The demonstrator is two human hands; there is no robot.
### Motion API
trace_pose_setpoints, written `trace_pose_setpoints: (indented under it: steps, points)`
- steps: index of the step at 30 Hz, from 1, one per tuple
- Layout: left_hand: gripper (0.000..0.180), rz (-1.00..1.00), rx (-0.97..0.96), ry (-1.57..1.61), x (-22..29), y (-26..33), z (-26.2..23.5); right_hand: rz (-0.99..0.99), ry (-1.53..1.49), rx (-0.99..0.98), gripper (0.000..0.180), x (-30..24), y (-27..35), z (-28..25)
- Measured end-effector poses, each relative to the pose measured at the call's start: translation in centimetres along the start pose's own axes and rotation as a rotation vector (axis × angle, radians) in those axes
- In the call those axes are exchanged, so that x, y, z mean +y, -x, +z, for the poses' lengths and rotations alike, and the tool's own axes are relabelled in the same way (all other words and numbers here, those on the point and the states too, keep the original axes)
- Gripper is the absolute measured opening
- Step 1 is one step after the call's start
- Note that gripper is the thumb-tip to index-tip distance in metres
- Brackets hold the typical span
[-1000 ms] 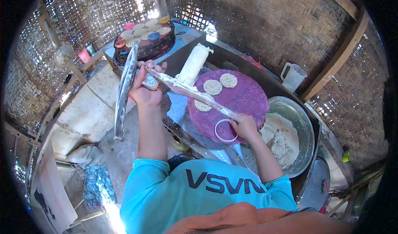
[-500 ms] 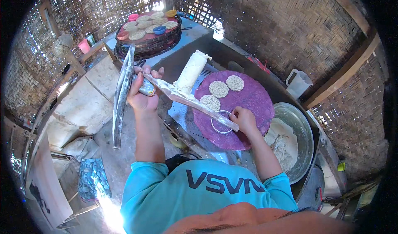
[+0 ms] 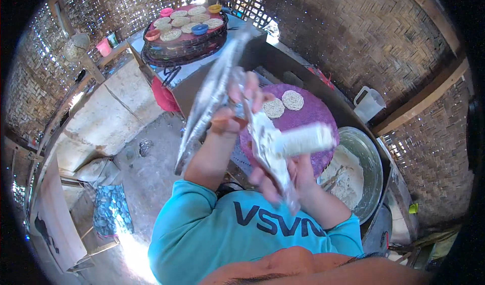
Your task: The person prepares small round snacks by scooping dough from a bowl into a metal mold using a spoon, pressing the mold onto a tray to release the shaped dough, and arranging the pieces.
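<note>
We are holding the metal press (image 3: 262, 143) above the purple tray (image 3: 313, 115): left hand (image 3: 237, 108) grasping its twelve-o'clock end, right hand (image 3: 288, 176) grasping its six-o'clock end.

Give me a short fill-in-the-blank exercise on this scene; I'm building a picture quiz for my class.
1. The left hand and the right hand together hold a long metal press tool, raised above a round tray coloured ____.
2. On that tray lie ____ lacy noodle discs.
3. The metal basin beside the tray holds white ____.
4. The person wears a shirt coloured ____.

Missing words: purple; two; dough; turquoise
</note>
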State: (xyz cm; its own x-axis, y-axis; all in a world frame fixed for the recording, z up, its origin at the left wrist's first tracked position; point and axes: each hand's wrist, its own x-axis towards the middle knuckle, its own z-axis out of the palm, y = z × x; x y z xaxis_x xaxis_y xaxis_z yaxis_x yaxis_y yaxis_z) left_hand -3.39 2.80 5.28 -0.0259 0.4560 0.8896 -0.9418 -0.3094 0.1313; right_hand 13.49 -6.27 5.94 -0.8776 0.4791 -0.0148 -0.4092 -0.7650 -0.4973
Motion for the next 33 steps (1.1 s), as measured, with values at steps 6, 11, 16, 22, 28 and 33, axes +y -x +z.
trace_pose_setpoints:
  steps: [6, 11, 16, 22, 28, 33]
  points:
    - [0.06, -0.625, 0.447, -0.444, 1.2, -0.4, 1.4, -0.245, 0.227, -0.213, 0.072, -4.2, 2.8, -2.8]
    - [0.053, -0.688, -0.163, -0.911, 0.7, 4.9, -1.6, -0.594, 0.887, 0.371, 0.081, -6.2, 3.2, 1.6]
    - [0.053, -0.694, -0.282, -1.412, 0.7, 3.5, 0.2, -0.915, 1.666, 0.496, 0.084, -6.6, 3.4, 0.2]
    - [0.065, -0.732, -0.384, -1.506, -0.4, 2.3, 0.2, -0.8, 2.35, 0.369, 0.074, -6.0, 3.6, 2.9]
    - [0.072, -1.354, -0.046, -0.78, 1.1, 8.9, -4.2, -0.705, 2.122, 0.385, 0.06, -2.9, 3.4, 2.3]
    - [0.065, -1.229, -0.444, -1.054, -0.6, 7.3, -4.3, -0.662, 2.029, 0.486, 0.07, -1.9, 3.1, 1.0]
